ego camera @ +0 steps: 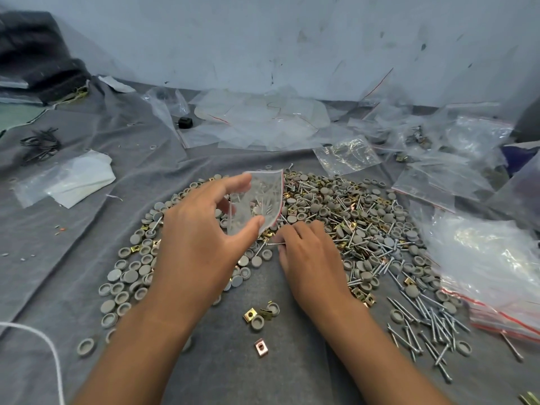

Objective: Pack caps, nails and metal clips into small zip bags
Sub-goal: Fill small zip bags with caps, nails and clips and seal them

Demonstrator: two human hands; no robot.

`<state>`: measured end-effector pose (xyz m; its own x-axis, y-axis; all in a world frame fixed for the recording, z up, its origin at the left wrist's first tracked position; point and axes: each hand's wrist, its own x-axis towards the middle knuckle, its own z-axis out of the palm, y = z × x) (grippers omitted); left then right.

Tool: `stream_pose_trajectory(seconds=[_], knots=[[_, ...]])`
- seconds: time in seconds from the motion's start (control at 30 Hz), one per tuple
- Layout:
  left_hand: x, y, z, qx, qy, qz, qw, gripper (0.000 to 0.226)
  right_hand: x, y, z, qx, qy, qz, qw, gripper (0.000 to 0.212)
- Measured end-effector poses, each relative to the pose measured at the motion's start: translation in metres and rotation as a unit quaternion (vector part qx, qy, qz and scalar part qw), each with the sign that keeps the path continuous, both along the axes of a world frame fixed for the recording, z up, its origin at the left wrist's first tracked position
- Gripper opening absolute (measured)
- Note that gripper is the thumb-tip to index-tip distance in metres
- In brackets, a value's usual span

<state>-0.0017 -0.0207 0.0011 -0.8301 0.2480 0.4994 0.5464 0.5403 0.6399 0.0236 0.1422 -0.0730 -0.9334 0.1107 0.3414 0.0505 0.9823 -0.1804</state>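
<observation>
My left hand (201,229) holds a small clear zip bag (260,200) with a red strip, thumb and fingers curled round its edges, above the pile. Some pieces show inside the bag. My right hand (306,255) lies low on the cloth just right of the bag and pinches a nail (274,244) at its fingertips. A wide pile of grey round caps (359,220), silver nails (426,325) and brass-coloured metal clips (249,314) spreads around both hands.
A grey cloth (73,229) covers the floor. Empty zip bags (263,118) lie at the back, a stack of red-striped bags (496,287) at the right. A white plastic sheet (73,179) and dark nails (41,144) lie left. A white cord (52,352) crosses the bottom left.
</observation>
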Motion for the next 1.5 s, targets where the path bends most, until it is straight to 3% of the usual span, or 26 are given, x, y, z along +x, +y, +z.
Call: stream_pose_trajectory(seconds=[0.13,0.23,0.33,0.43,0.5,0.6,0.73,0.87,1.1,1.23,1.4,1.5], knots=[[0.001,0.0,0.0,0.003,0.004,-0.001,1.0,0.053,0.0,0.003,0.0,-0.046,-0.009,-0.027,0.999,0.007],[0.0,-0.002,0.0,-0.006,0.01,-0.003,1.0,0.053,-0.001,0.012,0.002,-0.168,0.014,-0.053,0.984,0.01],[0.0,-0.002,-0.001,-0.02,0.008,-0.004,1.0,0.055,-0.003,0.026,0.016,-0.305,0.065,-0.057,0.948,0.014],[0.0,0.0,-0.001,-0.028,0.003,-0.006,1.0,0.055,0.005,0.032,0.038,-0.427,0.177,-0.02,0.887,0.015],[0.0,0.003,-0.001,-0.04,0.004,-0.009,0.999,0.055,0.012,0.03,0.051,-0.43,0.253,0.043,0.866,0.016],[0.002,0.006,-0.002,-0.049,0.007,-0.015,0.999,0.056,0.02,0.024,0.062,-0.353,0.301,0.126,0.877,0.016],[0.003,0.009,-0.002,-0.06,0.02,-0.022,0.998,0.055,0.023,0.023,0.062,-0.221,0.263,0.154,0.926,0.012],[0.004,0.013,-0.004,-0.059,0.026,-0.028,0.998,0.055,0.02,0.024,0.058,-0.18,0.217,0.145,0.948,0.017],[0.003,0.014,-0.006,0.012,0.025,-0.059,0.998,0.052,0.02,0.032,0.062,-0.28,0.266,0.101,0.917,0.022],[0.0,0.008,-0.002,0.069,-0.02,-0.137,0.988,0.061,0.021,0.042,0.066,-0.336,0.214,0.118,0.91,0.029],[-0.001,0.008,0.002,0.218,-0.118,-0.228,0.942,0.042,0.022,0.04,0.074,-0.506,0.199,0.173,0.821,0.006],[0.002,0.012,0.003,0.273,-0.126,-0.193,0.934,0.036,0.023,0.037,0.075,-0.561,0.195,0.157,0.789,0.006]])
